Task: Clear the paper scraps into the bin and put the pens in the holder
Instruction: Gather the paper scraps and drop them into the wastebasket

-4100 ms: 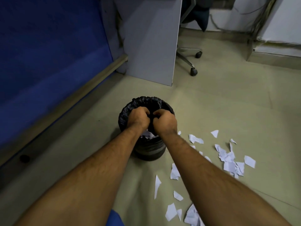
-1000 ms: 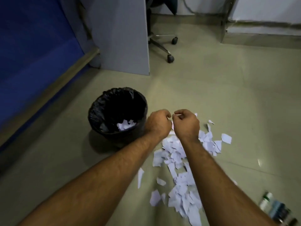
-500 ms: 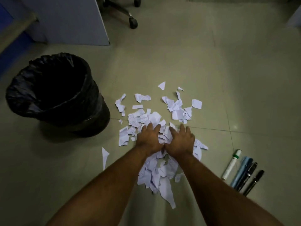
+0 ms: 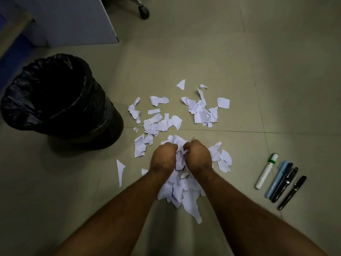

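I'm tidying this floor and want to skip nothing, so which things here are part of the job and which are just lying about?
Part of the job:
paper scraps on the floor
bunch of scraps held by the left hand and right hand
black-lined bin
white marker, blue pen, two black pens

Just lying about:
chair castor
grey panel

No pen holder is in view.

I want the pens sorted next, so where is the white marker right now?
The white marker lies on the floor at the head view's right, leftmost of the pens, beside the light blue pen.
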Available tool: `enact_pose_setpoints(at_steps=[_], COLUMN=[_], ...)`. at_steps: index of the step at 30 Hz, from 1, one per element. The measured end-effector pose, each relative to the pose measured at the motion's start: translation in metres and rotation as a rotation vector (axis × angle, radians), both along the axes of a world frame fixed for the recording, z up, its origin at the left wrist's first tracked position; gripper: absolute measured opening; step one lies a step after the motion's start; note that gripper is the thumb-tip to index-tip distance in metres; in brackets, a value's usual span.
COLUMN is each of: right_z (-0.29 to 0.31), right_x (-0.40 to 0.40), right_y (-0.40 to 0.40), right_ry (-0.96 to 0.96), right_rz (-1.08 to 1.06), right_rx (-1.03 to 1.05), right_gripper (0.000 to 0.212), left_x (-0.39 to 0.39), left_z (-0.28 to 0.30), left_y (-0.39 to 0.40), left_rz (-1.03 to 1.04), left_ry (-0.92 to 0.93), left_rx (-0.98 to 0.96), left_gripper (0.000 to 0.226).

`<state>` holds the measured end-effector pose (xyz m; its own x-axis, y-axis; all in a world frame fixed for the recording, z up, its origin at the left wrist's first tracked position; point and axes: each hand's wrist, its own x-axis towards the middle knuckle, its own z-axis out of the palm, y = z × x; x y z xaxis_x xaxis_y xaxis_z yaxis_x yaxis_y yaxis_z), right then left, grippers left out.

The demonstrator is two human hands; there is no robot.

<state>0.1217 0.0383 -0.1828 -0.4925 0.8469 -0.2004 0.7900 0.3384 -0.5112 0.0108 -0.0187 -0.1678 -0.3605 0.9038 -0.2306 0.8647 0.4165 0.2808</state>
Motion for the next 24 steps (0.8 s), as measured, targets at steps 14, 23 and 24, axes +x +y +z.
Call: enact_pose_setpoints(at_steps=[14, 23, 24], right_z=[0.119, 0.255, 0.261], right_x=[-0.054, -0.195, -0.214], right_y=[0.016, 0.009, 0.004], right_ry=[0.771, 0.924, 0.893], right_rz=[-0.672, -0.405, -0.365], right_rx=[-0.634, -0.568, -0.538], right_gripper=[0.02, 0.025, 0.019], left_x=[-0.053, -0.165, -0.181], left_z=[0.127, 0.266, 0.273], left_y=[0.014, -0.006, -0.012], left_rz=[0.374, 0.546, 0.577], left_ry=[-0.256, -0.171, -0.159], left_rx=[0.276, 0.554, 0.573], left_gripper=[0.009, 0.004, 0.005])
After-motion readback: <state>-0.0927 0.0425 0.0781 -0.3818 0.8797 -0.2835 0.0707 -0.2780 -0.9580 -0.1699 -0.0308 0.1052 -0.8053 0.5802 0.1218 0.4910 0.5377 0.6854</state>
